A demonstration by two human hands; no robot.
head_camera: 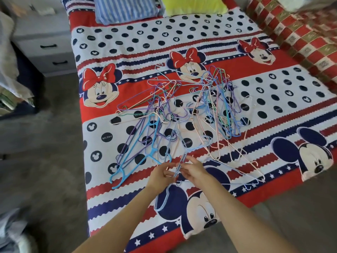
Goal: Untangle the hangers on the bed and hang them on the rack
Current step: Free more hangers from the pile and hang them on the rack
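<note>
On the cartoon-print bed (273, 194), both the left hand (161, 173) and right hand (193, 169) pinch a pale-blue hanger (177, 168); the tangle (182, 110) lies beyond; next, ease it free

You're in a home bedroom: a bed (182, 42) with a cartoon-mouse cover, pillows (127, 8) at its head (one striped), a drawer unit (45, 46) beside it.
</note>
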